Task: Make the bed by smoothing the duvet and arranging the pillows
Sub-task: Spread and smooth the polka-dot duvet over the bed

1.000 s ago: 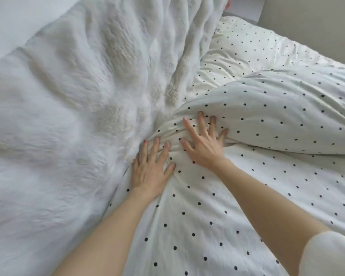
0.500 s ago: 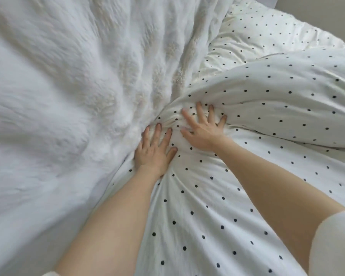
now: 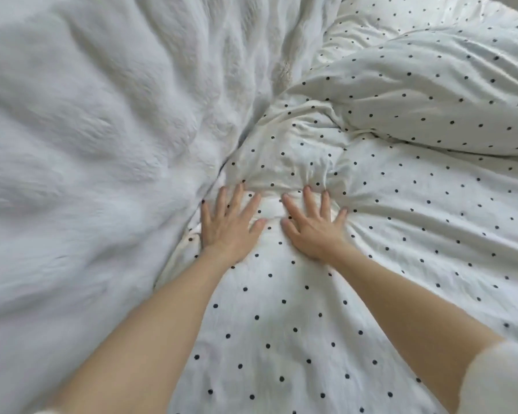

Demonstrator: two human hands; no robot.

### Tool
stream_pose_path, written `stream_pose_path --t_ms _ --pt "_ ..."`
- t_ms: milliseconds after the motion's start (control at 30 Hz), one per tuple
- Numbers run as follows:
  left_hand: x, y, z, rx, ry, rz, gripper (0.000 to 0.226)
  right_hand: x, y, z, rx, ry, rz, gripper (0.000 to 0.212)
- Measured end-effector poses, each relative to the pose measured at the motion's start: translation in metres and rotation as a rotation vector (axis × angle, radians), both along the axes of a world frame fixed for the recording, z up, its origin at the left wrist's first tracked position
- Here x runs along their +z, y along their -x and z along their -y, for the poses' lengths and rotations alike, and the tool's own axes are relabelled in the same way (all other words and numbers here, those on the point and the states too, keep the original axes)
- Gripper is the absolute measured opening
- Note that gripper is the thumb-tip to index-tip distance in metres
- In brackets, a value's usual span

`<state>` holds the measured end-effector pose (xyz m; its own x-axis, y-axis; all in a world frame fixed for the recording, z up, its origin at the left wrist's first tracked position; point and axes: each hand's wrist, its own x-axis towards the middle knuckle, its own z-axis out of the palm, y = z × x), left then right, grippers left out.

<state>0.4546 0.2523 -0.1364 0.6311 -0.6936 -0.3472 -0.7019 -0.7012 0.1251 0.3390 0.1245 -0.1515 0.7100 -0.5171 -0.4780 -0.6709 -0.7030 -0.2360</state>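
A white duvet with small black dots [image 3: 296,339] covers the bed in front of me. My left hand [image 3: 226,225] and my right hand [image 3: 314,228] lie flat on it side by side, fingers spread, holding nothing. Just beyond my fingertips the fabric is bunched into a wrinkled mound [image 3: 293,162]. A puffed, folded part of the dotted duvet or a pillow [image 3: 437,97] rises at the upper right; I cannot tell which. A fluffy white blanket [image 3: 87,150] fills the left side, touching the duvet next to my left hand.
More dotted bedding [image 3: 368,28] lies at the far top, behind the raised fold. A white sleeve [image 3: 503,380] covers my right upper arm at the lower right corner. The blanket hides whatever lies under it on the left.
The view has shifted forward and down over the bed. Both hands now press flatter and lower in the frame, and the fabric ahead of them has bunched up into a wrinkled mound.
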Motion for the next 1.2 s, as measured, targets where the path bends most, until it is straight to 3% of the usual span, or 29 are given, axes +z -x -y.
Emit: stream_pose_path --t_ms 133,300,600,733,1000,1100,1200 --pt "0.003 0.006 -0.011 0.050 0.024 -0.015 0.057 0.007 -0.004 -0.012 -0.063 0.064 0.082 0.051" --pt "0.012 0.050 -0.073 0.073 0.075 -0.001 0.055 0.023 0.043 -0.105 -0.153 0.075 0.266 0.052" --pt "0.032 0.125 -0.210 0.115 0.108 0.133 0.055 0.040 0.123 -0.248 -0.009 0.073 0.238 0.054" --pt "0.036 0.163 -0.267 0.238 0.080 0.199 0.055 0.042 0.145 -0.289 0.106 0.055 0.235 0.056" --pt "0.043 0.251 -0.379 0.838 0.184 0.026 0.058 0.068 0.207 -0.373 0.412 0.047 0.293 0.053" --pt "0.037 0.268 -0.411 1.346 0.433 -0.150 0.072 0.072 0.221 -0.399 0.525 0.065 0.323 0.057" --pt "0.031 0.268 -0.427 1.830 0.701 -0.422 0.105 0.064 0.227 -0.412 0.580 0.064 0.273 0.069"
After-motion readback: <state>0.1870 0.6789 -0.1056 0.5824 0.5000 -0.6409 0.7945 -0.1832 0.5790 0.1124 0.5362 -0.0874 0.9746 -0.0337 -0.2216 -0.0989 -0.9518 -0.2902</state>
